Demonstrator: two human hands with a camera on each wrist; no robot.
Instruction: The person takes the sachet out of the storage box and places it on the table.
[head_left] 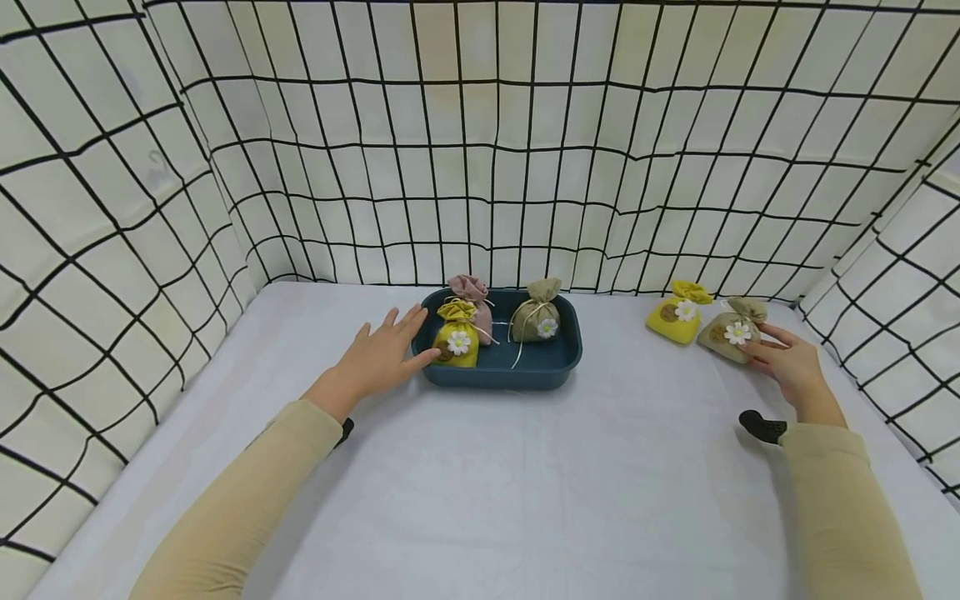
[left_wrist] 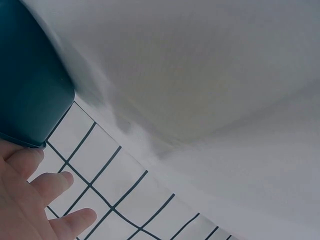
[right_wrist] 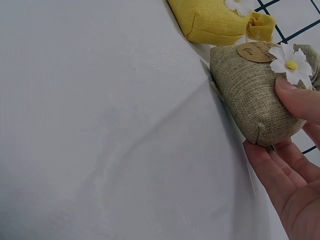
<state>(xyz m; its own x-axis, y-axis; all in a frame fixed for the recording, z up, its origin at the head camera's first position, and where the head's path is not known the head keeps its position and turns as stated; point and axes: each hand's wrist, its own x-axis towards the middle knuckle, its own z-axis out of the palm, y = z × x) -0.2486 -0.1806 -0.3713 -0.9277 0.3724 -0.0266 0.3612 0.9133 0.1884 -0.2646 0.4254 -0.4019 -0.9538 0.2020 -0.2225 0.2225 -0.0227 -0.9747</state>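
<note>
Your right hand (head_left: 791, 367) pinches the beige pouch (head_left: 731, 331) on the desk (head_left: 525, 483), thumb on top and fingers (right_wrist: 280, 170) under it; the blue tray (head_left: 517, 367) lies to its left. Your left hand (head_left: 382, 354) rests spread against that tray's near corner.

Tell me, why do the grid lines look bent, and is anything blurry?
Head view: wide lens bows the grid backdrop; light even, shadows soft. Left wrist view: the blue tray is soft-edged, close to the lens. Right wrist view: the olive sachet is sharp.
</note>
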